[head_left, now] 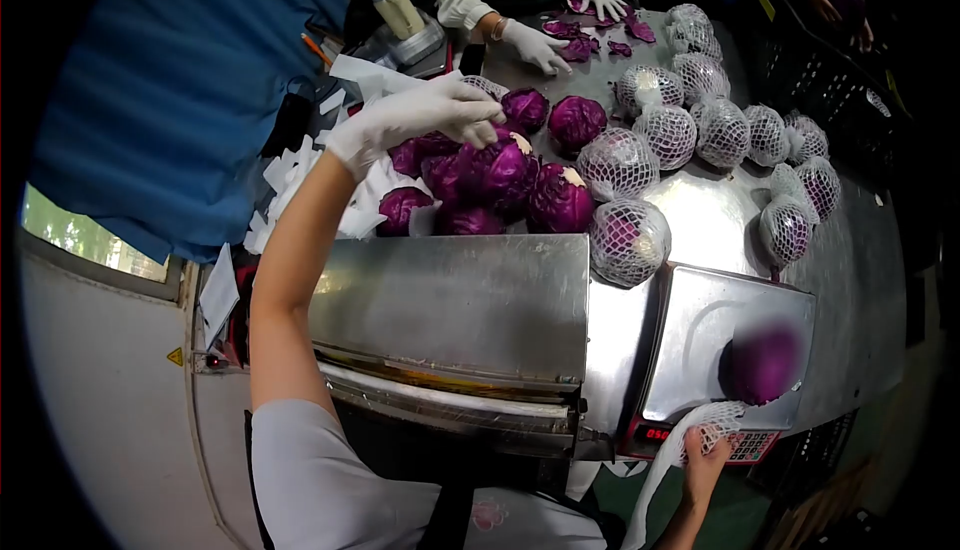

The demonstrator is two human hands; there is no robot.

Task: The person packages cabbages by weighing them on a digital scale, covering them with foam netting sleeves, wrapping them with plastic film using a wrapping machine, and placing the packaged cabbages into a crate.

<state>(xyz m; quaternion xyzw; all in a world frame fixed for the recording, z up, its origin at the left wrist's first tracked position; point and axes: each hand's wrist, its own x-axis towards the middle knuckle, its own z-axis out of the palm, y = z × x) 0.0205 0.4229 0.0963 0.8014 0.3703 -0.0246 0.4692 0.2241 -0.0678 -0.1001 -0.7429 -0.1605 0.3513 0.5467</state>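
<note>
My left hand [430,118], in a white glove, hovers over a pile of purple cabbages [488,175], its fingers bent, slightly apart and holding nothing visible. At the lower right my bare right hand [706,462] is closed on a white foam net [715,418], whose long tail hangs down to the left. Just above that hand, a blurred purple cabbage [765,362] appears on the metal plate of a scale [690,340] with a lit red display. White paper or foam pieces [290,175] lie left of the pile, partly behind my left forearm.
Several netted cabbages [665,137] line the metal table from centre to right. A metal wrapping machine [460,295] stands below the pile. Across the table, a co-worker's gloved hands [535,47] are among loose purple leaves. Another person's hands are near a black crate [800,65].
</note>
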